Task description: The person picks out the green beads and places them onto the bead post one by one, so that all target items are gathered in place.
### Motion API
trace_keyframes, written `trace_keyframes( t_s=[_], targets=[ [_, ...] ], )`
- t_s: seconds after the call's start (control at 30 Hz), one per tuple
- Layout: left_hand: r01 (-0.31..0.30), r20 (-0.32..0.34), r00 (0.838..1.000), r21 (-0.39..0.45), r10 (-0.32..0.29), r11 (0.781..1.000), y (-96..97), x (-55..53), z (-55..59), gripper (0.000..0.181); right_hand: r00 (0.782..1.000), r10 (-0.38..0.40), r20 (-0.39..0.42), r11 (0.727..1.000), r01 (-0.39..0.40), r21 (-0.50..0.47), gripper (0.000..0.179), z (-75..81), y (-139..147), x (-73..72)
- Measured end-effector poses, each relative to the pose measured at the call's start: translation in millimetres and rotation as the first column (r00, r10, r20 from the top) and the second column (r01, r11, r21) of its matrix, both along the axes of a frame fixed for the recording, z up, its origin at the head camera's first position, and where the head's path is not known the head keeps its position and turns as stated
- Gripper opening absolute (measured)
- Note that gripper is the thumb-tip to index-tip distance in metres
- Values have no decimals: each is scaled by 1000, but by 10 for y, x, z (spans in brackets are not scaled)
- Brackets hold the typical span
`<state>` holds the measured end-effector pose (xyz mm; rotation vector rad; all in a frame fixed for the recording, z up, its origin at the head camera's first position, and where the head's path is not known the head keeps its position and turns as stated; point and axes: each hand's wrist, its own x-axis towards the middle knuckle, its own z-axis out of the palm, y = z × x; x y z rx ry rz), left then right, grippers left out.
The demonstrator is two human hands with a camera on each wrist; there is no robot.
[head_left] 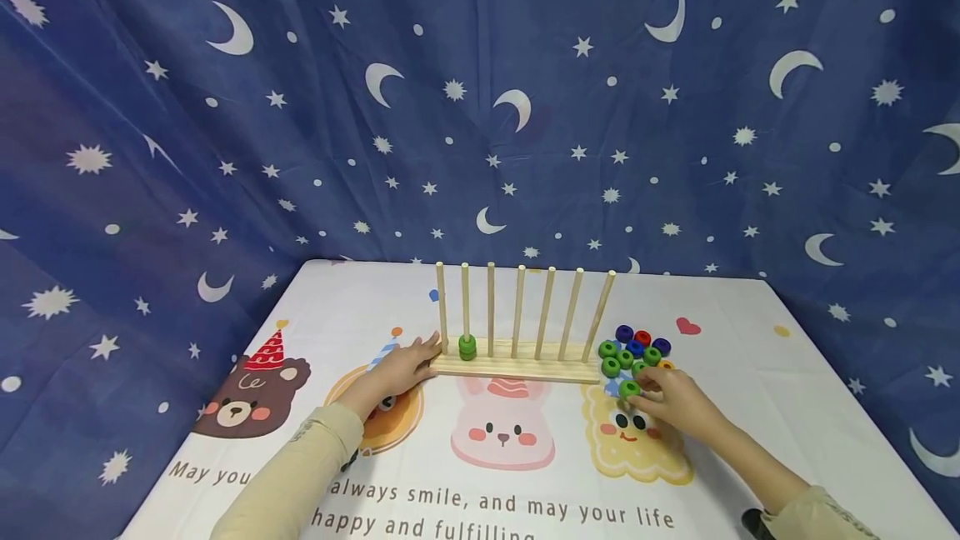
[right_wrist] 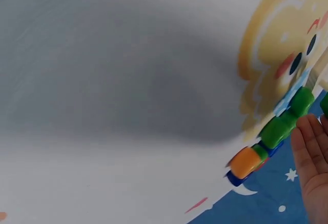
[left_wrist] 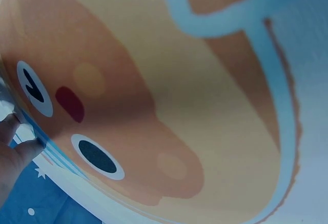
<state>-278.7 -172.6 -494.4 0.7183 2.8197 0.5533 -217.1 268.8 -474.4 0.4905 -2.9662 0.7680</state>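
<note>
A wooden peg rack [head_left: 517, 369] with several upright pegs stands mid-table. Two green beads [head_left: 467, 347] are stacked on its second peg from the left. My left hand [head_left: 405, 367] holds the rack's left end, fingers towards the back and thumb towards the front; in the left wrist view only part of that hand [left_wrist: 18, 157] shows at the edge. Right of the rack, my right hand [head_left: 675, 400] pinches a green bead [head_left: 628, 389] between thumb and fingers, at the near side of the loose beads. The right wrist view shows this hand [right_wrist: 315, 167] beside a green bead [right_wrist: 324, 105].
Loose green beads [head_left: 608, 349], dark blue beads [head_left: 624, 333], a red bead [head_left: 642, 338] and an orange bead [head_left: 666, 365] lie clustered off the rack's right end. A white cartoon-printed cloth [head_left: 750, 357] covers the table. Behind it hangs a blue star-patterned curtain [head_left: 465, 165].
</note>
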Motion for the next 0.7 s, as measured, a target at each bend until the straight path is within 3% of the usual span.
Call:
trace_keyframes(
  t_s=[0.17, 0.3, 0.5, 0.7],
  targets=[
    [0, 0, 1000, -6, 0, 1000, -1, -7, -9, 54, 997, 42, -71, 999, -43, -8, 23, 25, -69, -19],
    [8, -3, 1000, -1, -8, 1000, 9, -16, -9, 54, 996, 37, -83, 999, -40, -33, 25, 75, -137, -37],
    [21, -8, 1000, -3, -21, 1000, 16, -25, -3, 54, 991, 12, -136, 996, -23, -83, 26, 214, -230, -109],
    [1, -2, 1000, 10, -1, 1000, 14, -1, 6, 53, 979, 50, -198, 993, -71, -97, 25, 373, -304, -171]
  ],
)
